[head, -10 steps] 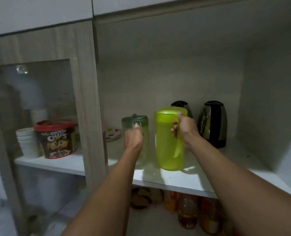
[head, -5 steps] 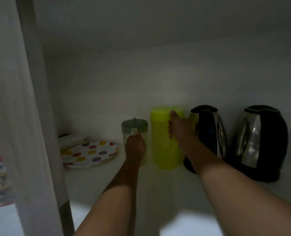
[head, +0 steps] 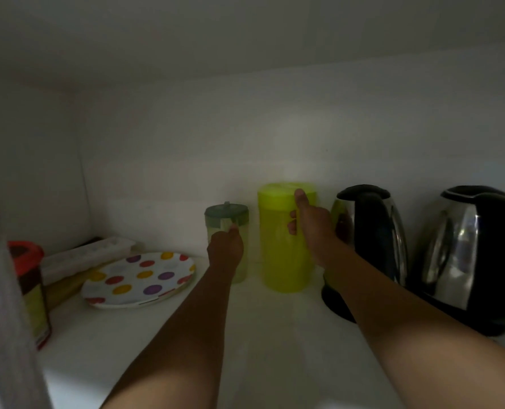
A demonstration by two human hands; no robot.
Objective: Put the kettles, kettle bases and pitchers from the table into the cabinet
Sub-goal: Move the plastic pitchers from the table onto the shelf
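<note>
Inside the dim cabinet, the lime-green pitcher (head: pixel 285 255) stands upright on the white shelf (head: pixel 274 335) at the centre of the frame, its long axis vertical, lid on top, close to the back wall. Its handle faces the camera and slightly right. The right hand (head: pixel 313 228) comes in from the lower right with the forearm stretched diagonally up; its grip is wrapped around that handle, thumb raised against the lid's rim, fingers curled on the left of the handle.

Just left of it, the smaller clear pitcher with a dark green lid (head: pixel 227 231) also stands upright, its base on the shelf, a narrow gap between the two pitchers. The left hand (head: pixel 225 250) reaches up from the lower centre, forearm nearly straight, its grip clamped on the near side of this pitcher where the handle sits; the fingers are mostly hidden behind the hand.

At centre right, a steel-and-black electric kettle (head: pixel 369 231) stands on its base just beside the lime pitcher, partly behind the right wrist. A second kettle (head: pixel 472 255) stands at the far right, nearer the camera.

In the left half, a polka-dot plate (head: pixel 139 278) lies flat, with a white ice tray (head: pixel 88 256) behind it and a red-lidded canister (head: pixel 31 290) at the left edge.
</note>
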